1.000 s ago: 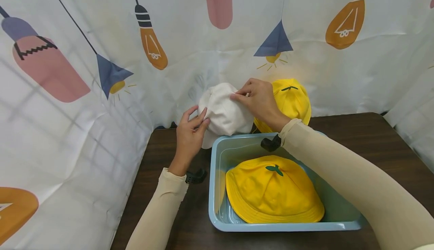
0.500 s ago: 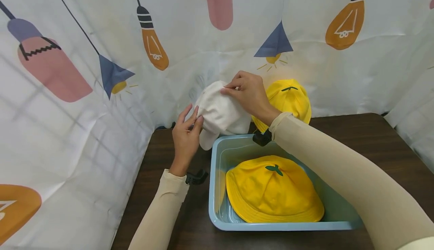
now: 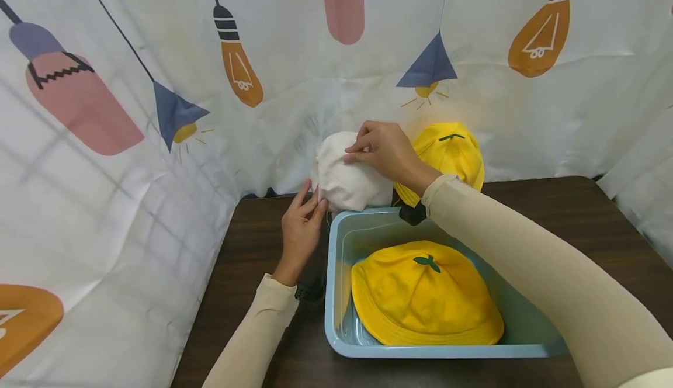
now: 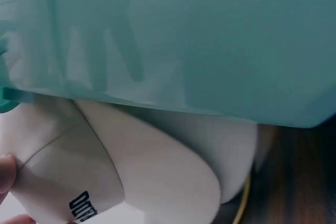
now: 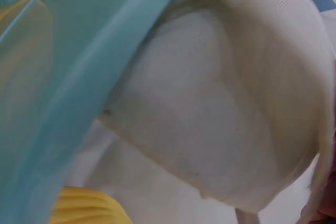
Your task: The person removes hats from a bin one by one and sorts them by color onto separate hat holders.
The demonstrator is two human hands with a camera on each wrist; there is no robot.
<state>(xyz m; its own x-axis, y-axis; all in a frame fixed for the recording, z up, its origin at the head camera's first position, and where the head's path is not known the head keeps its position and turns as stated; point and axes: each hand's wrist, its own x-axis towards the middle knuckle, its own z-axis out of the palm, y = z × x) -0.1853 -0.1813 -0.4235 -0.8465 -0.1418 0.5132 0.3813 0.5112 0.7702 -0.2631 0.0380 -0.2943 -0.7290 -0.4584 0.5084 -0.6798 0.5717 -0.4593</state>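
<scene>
A white cap (image 3: 349, 183) is held up behind the blue plastic tub (image 3: 332, 294), partly hidden by its back rim. My right hand (image 3: 386, 148) pinches the cap's fabric near the top between thumb and fingers. At the cap's lower left side, my left hand (image 3: 304, 227) holds the edge with its fingertips. In the left wrist view, dark lettering shows on the cap (image 4: 58, 177), and a rounded cream brim (image 4: 168, 174) sticks out beside it. The right wrist view looks into the cap's hollow inside (image 5: 194, 108).
A yellow bucket hat (image 3: 420, 300) with a green sprout lies in the tub. Another yellow hat (image 3: 457, 154) stands at the back, right of the white cap. Everything is on a dark wooden table (image 3: 247, 248), with a printed white curtain (image 3: 294, 37) behind.
The white cap tilted up to the left, then came back lower, and its brim is now out of sight in the head view. My left hand has moved down and slightly right.
</scene>
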